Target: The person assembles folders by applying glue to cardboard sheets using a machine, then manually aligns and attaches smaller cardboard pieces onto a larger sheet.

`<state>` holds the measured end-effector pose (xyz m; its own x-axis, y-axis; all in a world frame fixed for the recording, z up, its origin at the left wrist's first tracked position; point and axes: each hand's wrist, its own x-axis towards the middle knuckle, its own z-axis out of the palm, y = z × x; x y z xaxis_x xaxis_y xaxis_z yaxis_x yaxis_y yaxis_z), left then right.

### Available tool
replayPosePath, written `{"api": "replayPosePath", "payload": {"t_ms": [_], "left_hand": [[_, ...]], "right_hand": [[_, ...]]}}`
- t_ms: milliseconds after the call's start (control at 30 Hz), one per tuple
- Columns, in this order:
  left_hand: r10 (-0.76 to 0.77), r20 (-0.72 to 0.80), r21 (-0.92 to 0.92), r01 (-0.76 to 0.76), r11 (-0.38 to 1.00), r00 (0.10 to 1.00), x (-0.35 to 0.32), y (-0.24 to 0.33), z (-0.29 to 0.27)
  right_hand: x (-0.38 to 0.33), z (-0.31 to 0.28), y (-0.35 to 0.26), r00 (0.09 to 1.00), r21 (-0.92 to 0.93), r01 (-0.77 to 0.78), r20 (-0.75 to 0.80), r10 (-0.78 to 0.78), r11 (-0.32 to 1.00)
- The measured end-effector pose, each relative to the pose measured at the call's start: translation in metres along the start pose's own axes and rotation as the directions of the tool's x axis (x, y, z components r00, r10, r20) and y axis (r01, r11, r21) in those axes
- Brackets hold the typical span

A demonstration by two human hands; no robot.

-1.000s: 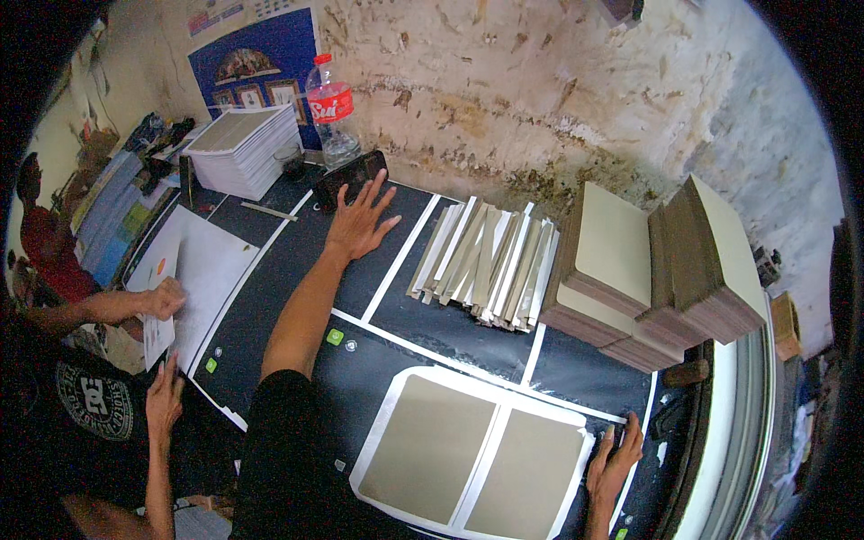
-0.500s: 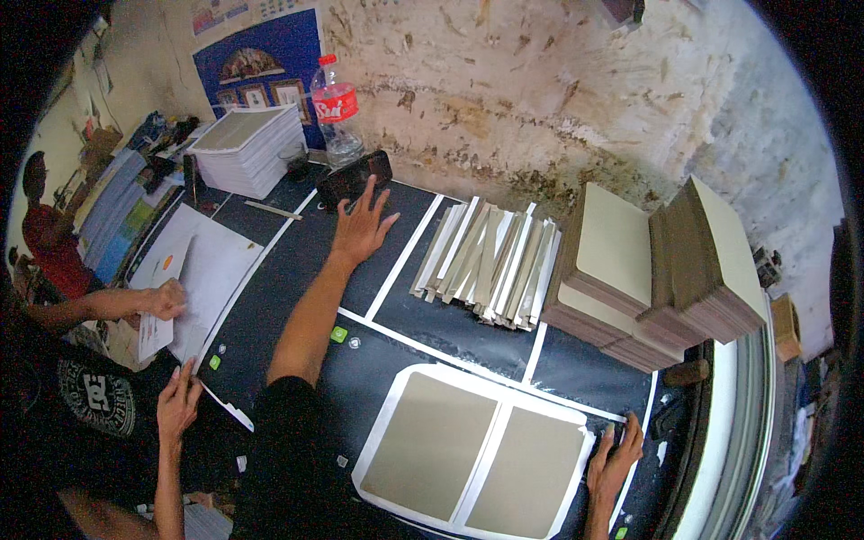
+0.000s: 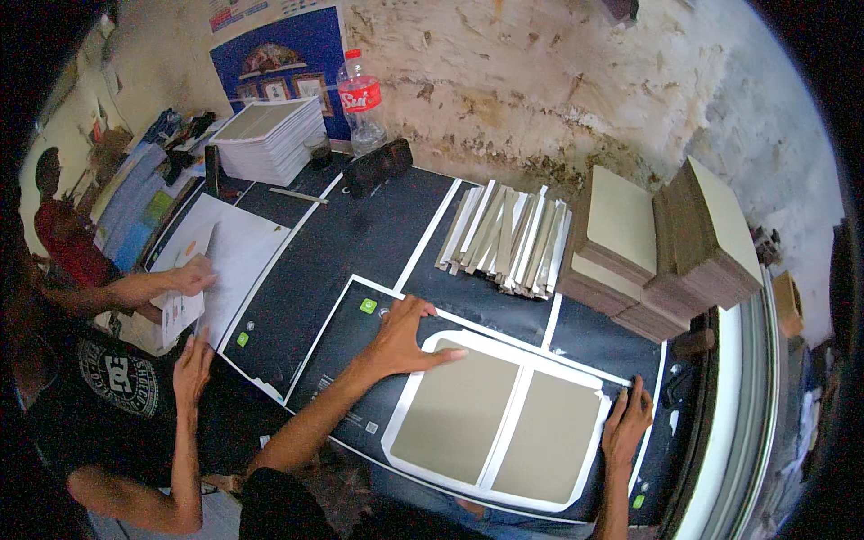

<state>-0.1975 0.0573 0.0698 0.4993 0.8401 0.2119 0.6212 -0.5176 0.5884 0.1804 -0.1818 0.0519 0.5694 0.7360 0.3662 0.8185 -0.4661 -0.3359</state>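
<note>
Two grey boards (image 3: 456, 417) lie side by side on a white-edged backing with a white strip between them. Beneath them is a black printed sheet (image 3: 335, 389) with white borders. My left hand (image 3: 402, 337) rests at the sheet's far edge, left of the boards, its fingers bent over the border and its thumb stretched toward the boards' corner. At the sheet's far right corner, my right hand (image 3: 627, 421) grips the edge between thumb and fingers.
Behind the sheet lies a pile of cut strips (image 3: 508, 236). Stacked boards (image 3: 621, 225) stand at the far right. A black phone (image 3: 378, 166) leans by a plastic bottle (image 3: 362, 99). At left, a co-worker's hands (image 3: 192, 277) handle papers over a white sheet (image 3: 247, 247).
My left hand has come back from the phone to the far edge of the black sheet. My right hand stays at the right corner. The whole view has shifted slightly.
</note>
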Motion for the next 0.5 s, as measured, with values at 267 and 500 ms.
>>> {"api": "replayPosePath", "payload": {"t_ms": [267, 500], "left_hand": [[-0.025, 0.055, -0.068, 0.028, 0.997, 0.998, 0.0, -0.007, 0.007], [0.001, -0.112, -0.209, -0.024, 0.978, 0.994, 0.018, -0.014, 0.013]], "right_hand": [[-0.011, -0.009, 0.0, 0.999, 0.087, 0.034, 0.005, -0.034, 0.996], [-0.015, -0.008, -0.002, 0.999, 0.095, 0.02, -0.034, -0.016, 0.995]]}}
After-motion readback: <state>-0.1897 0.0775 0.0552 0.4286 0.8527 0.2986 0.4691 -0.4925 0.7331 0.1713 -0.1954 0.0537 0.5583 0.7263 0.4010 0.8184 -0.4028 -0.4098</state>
